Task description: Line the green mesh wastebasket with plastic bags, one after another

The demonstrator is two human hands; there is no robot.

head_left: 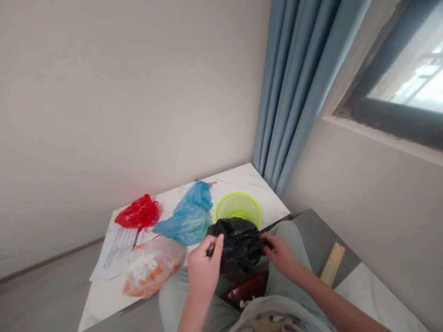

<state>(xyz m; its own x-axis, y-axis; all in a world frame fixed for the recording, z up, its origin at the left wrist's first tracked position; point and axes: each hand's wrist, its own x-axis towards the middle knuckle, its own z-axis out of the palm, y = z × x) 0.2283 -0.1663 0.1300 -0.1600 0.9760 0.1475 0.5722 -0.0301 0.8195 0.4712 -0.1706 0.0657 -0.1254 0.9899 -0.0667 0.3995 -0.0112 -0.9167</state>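
Observation:
A crumpled black plastic bag (238,244) is stretched between my two hands, above my lap. My left hand (206,263) pinches its left edge, thumb pointing up. On the other side my right hand (278,253) grips the bag's gathered right end. What is inside the bag, if anything, cannot be seen. Just beyond the bag stands a yellow-green plastic basket (238,203), its near part hidden by the black plastic. To the left lies a blue plastic bag (188,216), with something greenish showing faintly through it.
A red plastic bag (138,213) and a white-and-orange plastic bag (154,267) lie on the white marbled table (242,180). Printed paper (112,253) is under them at the left. A wooden block (332,263) is at the right. Blue curtains (294,83) hang in the corner.

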